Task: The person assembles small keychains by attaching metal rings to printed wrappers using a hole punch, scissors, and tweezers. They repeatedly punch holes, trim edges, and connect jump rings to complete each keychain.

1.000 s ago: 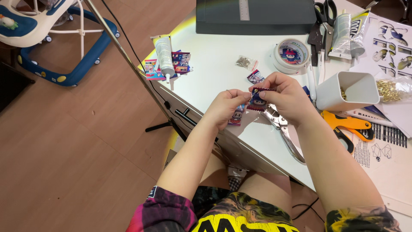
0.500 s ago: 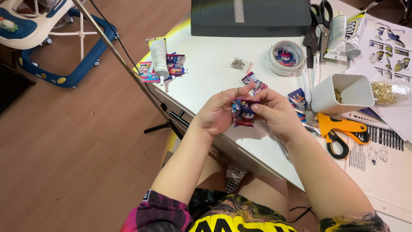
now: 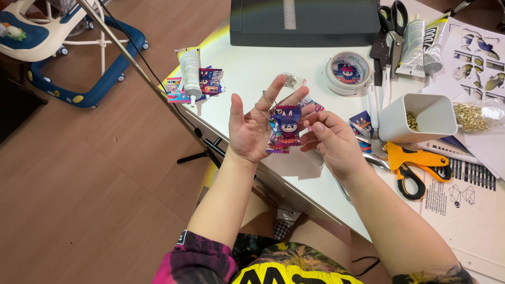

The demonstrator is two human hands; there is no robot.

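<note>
Head view: small purple charm (image 3: 284,130) with a thin chain (image 3: 264,103) already attached lies across my left hand (image 3: 251,131), palm up, fingers spread, above the white table (image 3: 252,79) edge. My right hand (image 3: 332,142) pinches the charm's right edge, thumb against forefinger. More cutouts (image 3: 202,84) and the orange cutters (image 3: 407,164) sit untouched, so I judge work remains.

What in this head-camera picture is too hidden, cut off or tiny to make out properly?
- How the small chain joins the purple packet charm: too small, in the left hand.
- The right hand fingertips' grip: the hand itself hides it.
- The white cup: only some gold bits show; its wall hides the rest.
- The paper sheets: cut off by the right edge.
</note>
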